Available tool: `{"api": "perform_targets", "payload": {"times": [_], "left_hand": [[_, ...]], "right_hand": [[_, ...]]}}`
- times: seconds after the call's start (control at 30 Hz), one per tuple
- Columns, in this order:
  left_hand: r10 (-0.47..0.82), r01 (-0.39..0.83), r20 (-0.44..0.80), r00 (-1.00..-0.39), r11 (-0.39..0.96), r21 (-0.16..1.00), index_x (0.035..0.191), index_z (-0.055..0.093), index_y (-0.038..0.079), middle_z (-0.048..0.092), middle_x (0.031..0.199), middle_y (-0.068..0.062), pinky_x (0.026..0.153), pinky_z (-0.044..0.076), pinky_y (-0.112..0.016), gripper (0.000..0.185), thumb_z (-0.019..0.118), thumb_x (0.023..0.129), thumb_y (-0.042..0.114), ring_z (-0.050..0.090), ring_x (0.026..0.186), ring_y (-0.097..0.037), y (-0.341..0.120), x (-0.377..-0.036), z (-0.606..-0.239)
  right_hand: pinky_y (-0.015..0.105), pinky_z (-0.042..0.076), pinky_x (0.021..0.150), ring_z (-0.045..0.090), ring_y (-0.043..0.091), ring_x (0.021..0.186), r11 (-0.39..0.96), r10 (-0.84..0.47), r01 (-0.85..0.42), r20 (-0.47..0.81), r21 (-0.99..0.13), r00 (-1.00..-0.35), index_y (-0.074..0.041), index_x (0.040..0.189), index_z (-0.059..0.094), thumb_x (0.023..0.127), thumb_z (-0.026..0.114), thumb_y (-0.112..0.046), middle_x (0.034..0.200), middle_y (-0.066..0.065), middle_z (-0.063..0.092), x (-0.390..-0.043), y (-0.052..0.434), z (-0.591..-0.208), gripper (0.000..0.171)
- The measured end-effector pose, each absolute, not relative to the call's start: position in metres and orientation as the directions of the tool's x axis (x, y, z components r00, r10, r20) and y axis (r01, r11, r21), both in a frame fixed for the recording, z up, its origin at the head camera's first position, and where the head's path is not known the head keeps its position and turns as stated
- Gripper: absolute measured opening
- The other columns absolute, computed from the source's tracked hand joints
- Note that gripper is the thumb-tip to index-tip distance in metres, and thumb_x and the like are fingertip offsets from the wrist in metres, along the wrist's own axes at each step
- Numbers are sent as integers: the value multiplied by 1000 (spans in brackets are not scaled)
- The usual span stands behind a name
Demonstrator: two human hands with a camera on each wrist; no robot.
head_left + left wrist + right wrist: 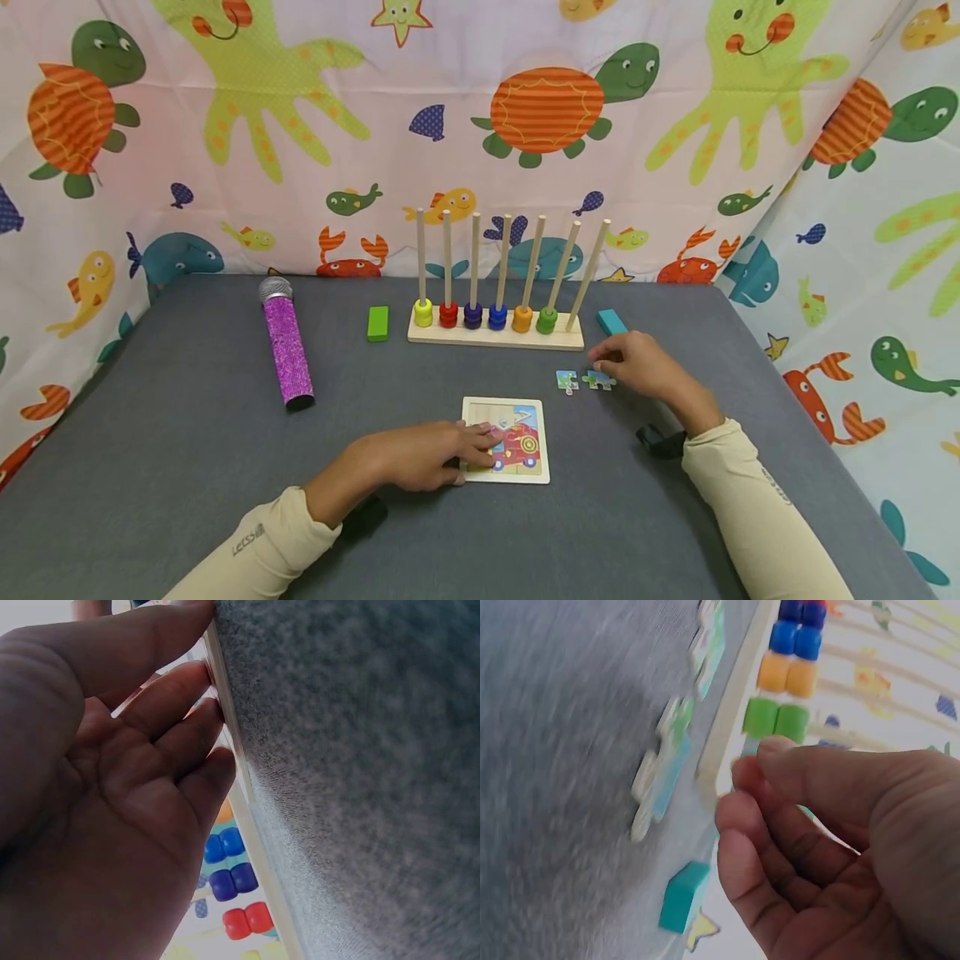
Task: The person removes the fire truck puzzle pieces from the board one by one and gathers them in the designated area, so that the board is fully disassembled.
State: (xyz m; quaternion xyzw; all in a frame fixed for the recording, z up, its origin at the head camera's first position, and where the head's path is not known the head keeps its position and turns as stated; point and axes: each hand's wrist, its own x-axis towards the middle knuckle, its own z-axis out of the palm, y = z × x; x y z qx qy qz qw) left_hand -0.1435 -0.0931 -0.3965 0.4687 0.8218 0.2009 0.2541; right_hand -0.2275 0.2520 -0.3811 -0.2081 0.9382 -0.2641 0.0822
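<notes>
Puzzle board: the wooden board [545, 443] lies flat near the middle of the table, its red car picture partly filled in; bare wood shows at the upper left, and the left hand covers part of the left side.
Left hand: the person's left hand [420, 457] rests on the board with fingers extended and slightly spread over the picture, thumb at the near left edge; it touches the board without gripping it.
Loose pieces: the left puzzle piece [567, 382] and the right puzzle piece [598, 380] lie beyond the board to its right, side by side with a small gap; whether the right one is a single piece cannot be told.
Right hand: the right hand [637, 362] hovers just right of the right puzzle piece, well apart from the board, fingers loosely bent and thumb near the index fingertip, nothing visible in its hold.
Blue block: the blue block [611, 322] lies just beyond the right hand.
Bead stand: the bead stand [495, 336] stands farther back, coloured beads on its pegs.
Far left: a green block [378, 323], then a purple microphone [287, 350].
</notes>
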Motion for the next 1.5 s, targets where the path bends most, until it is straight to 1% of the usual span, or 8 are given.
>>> {"api": "perform_targets", "payload": {"times": [0.17,0.3,0.4,0.63,0.87,1.1,1.5], "left_hand": [[875,676,-222,-430,475,563,140,55,14,36,153,1,112,25,-44,45,60,96,7,24,143,-17,-93,-143,-396],[879,680,-216,-424,467,565,140,55,13,36,153,1,111,28,-44,44,60,96,7,24,143,-17,-94,-143,-397],[882,689,-208,-423,462,558,140,55,13,36,153,1,111,28,-43,45,60,96,7,24,143,-17,-94,-143,-397],[875,676,-228,-427,476,562,140,54,16,35,153,4,111,28,-41,45,60,96,8,23,143,-13,-94,-144,-397],[880,679,-220,-420,466,567,141,54,15,35,154,3,111,29,-40,45,59,97,9,23,143,-14,-94,-145,-398],[885,703,-213,-413,459,543,141,54,16,35,153,4,110,30,-43,45,59,96,9,24,143,-14,-94,-144,-400],[884,699,-212,-416,460,547,140,55,15,35,154,2,111,29,-42,45,59,96,8,24,143,-14,-94,-145,-399]], "right_hand": [[31,50,66,58,14,76,722,-511,-395,-53,-569,-858,0,103,74,92,64,-3,92,4,71,-216,238,-383,15],[32,51,73,62,13,85,671,-581,-461,-26,-581,-814,-2,102,75,91,66,-4,96,3,71,-206,226,-388,14],[32,52,75,62,11,87,645,-614,-494,-11,-583,-790,-3,103,75,92,66,-4,99,2,72,-200,218,-389,15],[28,51,72,60,9,83,604,-659,-505,-30,-617,-752,-4,106,74,93,65,-6,99,0,71,-188,202,-388,16],[27,52,73,63,8,88,545,-709,-541,-7,-641,-706,-3,110,73,94,63,-4,101,0,72,-187,190,-391,20],[27,51,75,62,9,91,520,-742,-531,-45,-669,-669,-3,114,71,94,62,-4,105,1,71,-186,178,-395,22],[29,50,76,58,7,87,526,-770,-566,-74,-635,-633,-8,108,74,94,63,-5,101,-3,71,-188,169,-392,18]]}}
